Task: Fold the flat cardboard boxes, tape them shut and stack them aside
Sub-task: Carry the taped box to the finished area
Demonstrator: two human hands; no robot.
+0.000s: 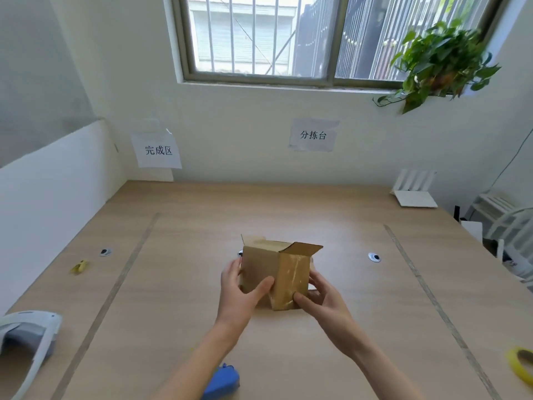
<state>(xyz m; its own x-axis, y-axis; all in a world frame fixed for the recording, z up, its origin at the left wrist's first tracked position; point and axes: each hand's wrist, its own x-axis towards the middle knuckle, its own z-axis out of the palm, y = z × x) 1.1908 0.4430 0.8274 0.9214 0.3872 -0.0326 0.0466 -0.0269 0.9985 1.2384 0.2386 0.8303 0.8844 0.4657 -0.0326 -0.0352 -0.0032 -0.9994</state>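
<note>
A small brown cardboard box [277, 272] stands upright in the middle of the wooden table [360, 284], one corner edge facing me, its top flaps open. Shiny tape covers its right-hand face. My left hand [240, 293] grips the left face, thumb across the front and fingers behind the far left edge. My right hand [320, 298] holds the lower right side, thumb on the taped face. A yellow tape roll [522, 363] lies at the table's right edge. A blue tape dispenser [222, 382] sits under my left forearm.
A white-grey device [26, 339] lies at the near left. A yellow scrap [79, 267] rests on the left part of the table. A white router [414, 189] stands at the back right. White racks [507, 226] crowd the right side. Paper signs hang on the wall.
</note>
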